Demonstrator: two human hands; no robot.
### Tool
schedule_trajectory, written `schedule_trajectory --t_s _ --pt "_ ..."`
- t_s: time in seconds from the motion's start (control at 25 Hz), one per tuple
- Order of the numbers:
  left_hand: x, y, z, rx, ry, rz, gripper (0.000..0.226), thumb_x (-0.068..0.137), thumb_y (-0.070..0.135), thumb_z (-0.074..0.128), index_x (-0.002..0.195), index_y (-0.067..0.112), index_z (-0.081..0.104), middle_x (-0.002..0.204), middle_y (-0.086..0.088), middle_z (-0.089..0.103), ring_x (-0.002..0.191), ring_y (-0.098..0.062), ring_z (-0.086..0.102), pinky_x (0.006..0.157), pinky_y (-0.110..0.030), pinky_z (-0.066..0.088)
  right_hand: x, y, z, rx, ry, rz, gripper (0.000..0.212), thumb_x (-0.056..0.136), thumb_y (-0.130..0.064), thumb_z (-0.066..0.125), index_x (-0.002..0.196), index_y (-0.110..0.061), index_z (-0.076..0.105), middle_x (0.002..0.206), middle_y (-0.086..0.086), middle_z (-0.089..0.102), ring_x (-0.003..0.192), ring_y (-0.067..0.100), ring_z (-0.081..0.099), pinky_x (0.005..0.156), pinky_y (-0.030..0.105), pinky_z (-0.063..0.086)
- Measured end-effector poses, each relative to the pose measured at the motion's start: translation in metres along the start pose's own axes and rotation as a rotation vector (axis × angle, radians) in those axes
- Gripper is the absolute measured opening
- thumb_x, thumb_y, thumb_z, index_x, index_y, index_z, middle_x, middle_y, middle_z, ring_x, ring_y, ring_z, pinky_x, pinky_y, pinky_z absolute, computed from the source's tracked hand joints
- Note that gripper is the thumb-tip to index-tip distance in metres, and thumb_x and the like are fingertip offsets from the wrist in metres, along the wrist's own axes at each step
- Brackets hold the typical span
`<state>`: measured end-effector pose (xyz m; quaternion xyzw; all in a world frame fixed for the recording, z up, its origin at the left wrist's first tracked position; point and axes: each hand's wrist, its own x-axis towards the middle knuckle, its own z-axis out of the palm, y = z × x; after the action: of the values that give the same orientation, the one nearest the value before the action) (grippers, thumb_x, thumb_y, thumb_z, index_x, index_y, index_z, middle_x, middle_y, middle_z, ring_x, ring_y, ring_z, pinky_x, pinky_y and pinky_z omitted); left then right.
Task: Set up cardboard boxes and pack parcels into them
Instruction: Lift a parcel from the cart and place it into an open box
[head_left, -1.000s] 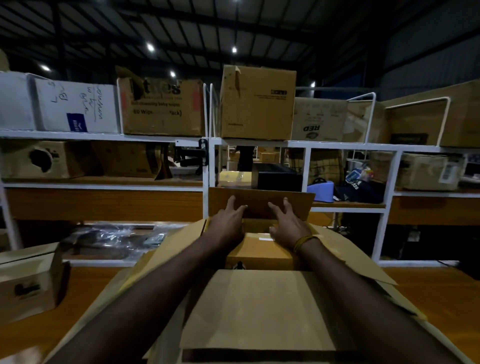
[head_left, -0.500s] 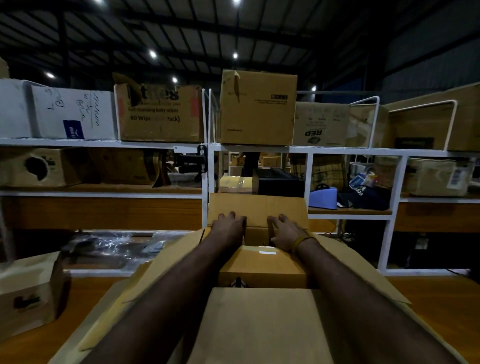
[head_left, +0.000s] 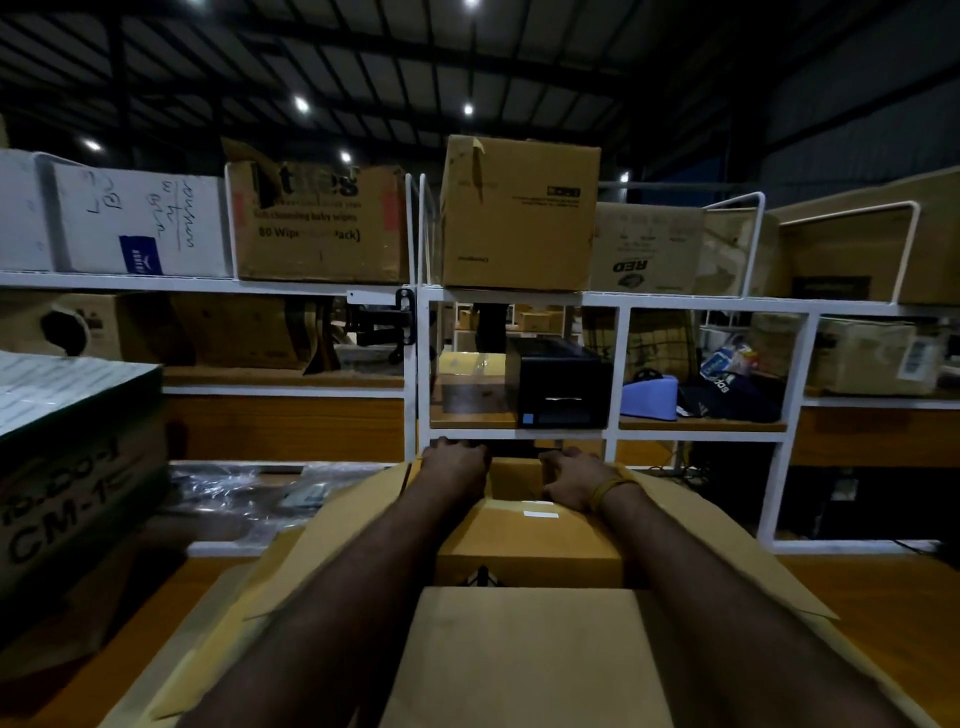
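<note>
A large open cardboard box lies in front of me on the wooden table, its near flap and side flaps spread out. Inside it sits a smaller brown parcel with a white label on top. My left hand and my right hand both rest on the box's far flap and press it down toward the parcel. The fingers curl over the flap's far edge. A yellow band circles my right wrist.
A dark printed carton stands at the left on the table. White shelving behind holds several cartons, a black printer and a blue pouch. Crumpled clear plastic lies under the left shelf.
The far flap, upright a second ago, has been folded down under both hands. My view has moved closer to the shelves, and the carton at the left looms larger.
</note>
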<state>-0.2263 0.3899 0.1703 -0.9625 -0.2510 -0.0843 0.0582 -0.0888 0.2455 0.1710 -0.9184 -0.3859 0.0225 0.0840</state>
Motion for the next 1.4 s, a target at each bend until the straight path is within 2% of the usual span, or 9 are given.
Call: schedule_trajectory --t_s 0.24,0.36,0.56,0.72,0.8,0.92,1.08,1.24,1.4 --pt "-0.006 -0.002 -0.010 0.009 -0.037 0.008 0.042 0.089 0.033 0.065 0.129 0.033 0.052 0.136 -0.007 0.053 0.128 -0.036 0.044 0.101 -0.055 0.043 -0.010 -0.003 -0.003 0.055 0.104 -0.019 0.061 0.088 -0.049 0.060 0.145 -0.038 0.040 0.148 0.004 0.038 0.130 0.027 0.044 0.105 0.046 0.043" --pt "-0.012 -0.007 -0.016 -0.084 -0.019 0.024 0.044 0.094 0.036 0.058 0.137 0.036 0.049 0.137 -0.005 0.052 0.124 -0.032 0.048 0.098 -0.053 0.044 -0.029 -0.001 -0.010 0.125 0.162 -0.085 0.052 0.092 -0.051 0.056 0.141 -0.037 0.046 0.139 0.002 0.047 0.121 0.021 0.050 0.100 0.041 0.046" --pt "-0.032 -0.009 -0.040 -0.367 -0.106 0.085 0.041 0.096 0.033 0.059 0.137 0.029 0.053 0.131 -0.003 0.056 0.112 -0.021 0.054 0.091 -0.036 0.048 -0.073 -0.004 -0.031 0.261 -0.023 -0.142 0.055 0.087 -0.057 0.063 0.137 -0.037 0.053 0.126 -0.004 0.057 0.110 0.014 0.052 0.085 0.031 0.044" --pt "-0.062 0.003 -0.068 -0.380 -0.223 0.215 0.046 0.092 0.039 0.066 0.134 0.020 0.058 0.127 -0.004 0.060 0.106 -0.018 0.053 0.091 -0.034 0.047 -0.097 -0.005 -0.050 0.208 -0.099 -0.125 0.048 0.086 -0.045 0.071 0.131 -0.037 0.057 0.131 -0.005 0.054 0.113 0.015 0.050 0.087 0.033 0.043" --pt "-0.075 0.009 -0.078 -0.384 -0.164 0.208 0.052 0.087 0.039 0.073 0.134 0.022 0.056 0.121 -0.002 0.061 0.101 -0.017 0.054 0.082 -0.032 0.050 -0.113 -0.009 -0.059 0.181 -0.003 -0.170 0.046 0.086 -0.036 0.073 0.130 -0.033 0.059 0.127 -0.003 0.057 0.110 0.015 0.052 0.087 0.032 0.045" --pt "-0.099 0.015 -0.092 -0.353 0.106 0.203 0.050 0.081 0.035 0.078 0.126 0.028 0.057 0.115 0.002 0.060 0.093 -0.013 0.054 0.062 -0.023 0.042 -0.142 -0.011 -0.070 0.143 0.270 -0.272 0.044 0.083 -0.030 0.077 0.125 -0.029 0.062 0.122 -0.001 0.060 0.106 0.016 0.054 0.089 0.035 0.050" --pt "-0.140 0.033 -0.103 -0.180 0.424 0.224 0.042 0.085 0.034 0.073 0.123 0.030 0.054 0.119 0.002 0.061 0.104 -0.017 0.059 0.074 -0.031 0.051 -0.185 -0.006 -0.068 0.059 0.543 -0.345 0.035 0.087 -0.030 0.072 0.119 -0.031 0.059 0.119 -0.003 0.058 0.107 0.016 0.054 0.090 0.039 0.049" --pt "-0.180 0.051 -0.102 -0.122 0.450 0.253 0.032 0.090 0.032 0.068 0.119 0.025 0.055 0.112 0.002 0.064 0.098 -0.015 0.059 0.065 -0.026 0.039 -0.221 0.001 -0.042 0.014 0.767 -0.419 0.024 0.085 -0.027 0.071 0.105 -0.028 0.059 0.107 -0.004 0.059 0.096 0.015 0.057 0.077 0.028 0.043" --pt "-0.208 0.057 -0.096 -0.208 0.274 0.204 0.032 0.093 0.048 0.059 0.117 0.027 0.057 0.107 0.005 0.063 0.095 -0.015 0.059 0.070 -0.031 0.050 -0.242 0.006 -0.017 0.039 0.806 -0.436 0.012 0.087 -0.030 0.064 0.096 -0.029 0.055 0.098 -0.007 0.056 0.088 0.012 0.052 0.072 0.029 0.045"
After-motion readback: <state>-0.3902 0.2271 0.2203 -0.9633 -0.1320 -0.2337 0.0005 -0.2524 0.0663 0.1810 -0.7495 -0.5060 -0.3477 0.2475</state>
